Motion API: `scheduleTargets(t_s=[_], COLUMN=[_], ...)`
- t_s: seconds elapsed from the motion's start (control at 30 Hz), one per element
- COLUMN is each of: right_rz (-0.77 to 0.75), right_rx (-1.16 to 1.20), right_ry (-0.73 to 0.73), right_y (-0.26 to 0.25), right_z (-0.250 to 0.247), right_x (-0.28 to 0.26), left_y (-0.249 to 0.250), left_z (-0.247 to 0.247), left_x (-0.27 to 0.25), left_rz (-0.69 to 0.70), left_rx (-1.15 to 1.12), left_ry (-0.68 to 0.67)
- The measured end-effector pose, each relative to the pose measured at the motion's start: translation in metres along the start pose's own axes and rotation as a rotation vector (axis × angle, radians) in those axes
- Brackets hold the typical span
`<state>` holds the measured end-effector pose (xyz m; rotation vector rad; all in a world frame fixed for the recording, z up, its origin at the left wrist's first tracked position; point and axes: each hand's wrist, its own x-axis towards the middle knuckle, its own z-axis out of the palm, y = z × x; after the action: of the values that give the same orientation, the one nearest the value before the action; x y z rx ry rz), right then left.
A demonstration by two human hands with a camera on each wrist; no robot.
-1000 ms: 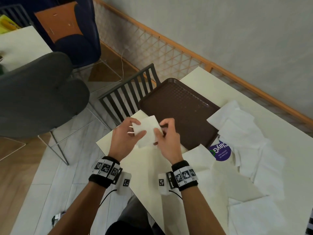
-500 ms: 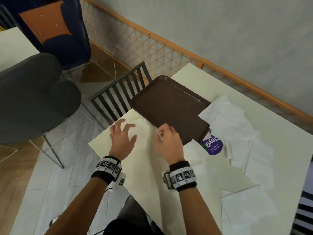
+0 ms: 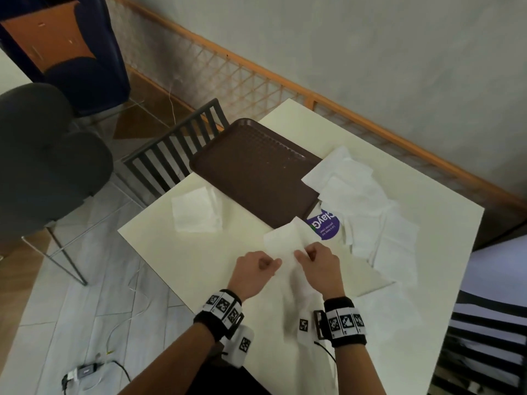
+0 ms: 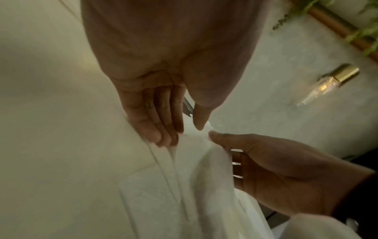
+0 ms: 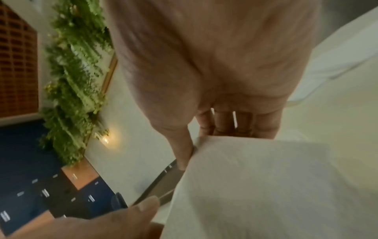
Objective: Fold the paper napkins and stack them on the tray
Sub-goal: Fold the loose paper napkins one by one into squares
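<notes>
A brown tray (image 3: 251, 169) lies on the cream table with nothing on it. A folded white napkin (image 3: 196, 210) rests on the table just left of the tray. My left hand (image 3: 258, 269) and right hand (image 3: 319, 260) both pinch a fresh white napkin (image 3: 285, 243) held above the table's near side. The left wrist view has the left hand's thumb and fingers (image 4: 163, 127) on the napkin's edge (image 4: 196, 153). In the right wrist view the right thumb (image 5: 182, 152) lies along the napkin (image 5: 255, 177), whose sheet hides the fingertips.
Several loose unfolded napkins (image 3: 368, 212) lie heaped right of the tray around a purple-labelled pack (image 3: 325, 226). A dark slatted chair (image 3: 176, 155) stands against the table's far left edge, a grey padded chair (image 3: 48, 155) further left. The table (image 3: 182, 260) ends near my body.
The folded napkin was set down left of the tray and released. Both hands moved right and toward me and took hold of another napkin, now lifted off the table.
</notes>
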<state>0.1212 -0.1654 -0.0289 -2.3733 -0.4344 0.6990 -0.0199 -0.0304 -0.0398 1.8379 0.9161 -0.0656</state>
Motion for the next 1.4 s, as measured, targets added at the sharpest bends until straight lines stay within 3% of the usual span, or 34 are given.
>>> scheduleTargets(t_s=[0.13,0.2,0.27,0.37,0.5,0.67,0.9,1.1,1.4], right_rz=[-0.093,-0.165,-0.222,-0.292,-0.367,-0.589,-0.677,-0.637,-0.697], right_rx=[0.336,0.54,0.694,0.851,0.851,0.834,0.759,0.877,0.93], right_ry=[-0.067,-0.117,-0.167,-0.218,-0.117,-0.112,-0.064,-0.016,-0.085], right_y=[-0.001,-0.005,-0.013,-0.028,-0.036,-0.043,-0.061,-0.066,-0.065], right_z=[-0.009,-0.018,-0.028,-0.041,-0.051,-0.061,-0.072,-0.076,-0.072], right_x=[-0.008,-0.014,-0.02,-0.03,-0.028,-0.03,-0.038,-0.042,-0.045], left_y=[0.017,0.032,0.049,0.065,0.078,0.08,0.092,0.098,0.102], left_z=[-0.01,-0.018,-0.03,-0.043,-0.06,-0.076,-0.091,-0.09,-0.095], left_x=[-0.01,-0.019,-0.028,-0.035,-0.037,-0.036,-0.044,-0.048,-0.056], left_rz=[-0.008,0.008,0.07,0.199,0.366,0.535,0.669,0.64,0.583], left_rx=[-0.352,-0.619,-0.722,-0.658,-0.499,-0.294,-0.33,-0.536,-0.574], left_ry=[0.094,0.082,0.062,0.064,0.088,0.075,0.088,0.091,0.095])
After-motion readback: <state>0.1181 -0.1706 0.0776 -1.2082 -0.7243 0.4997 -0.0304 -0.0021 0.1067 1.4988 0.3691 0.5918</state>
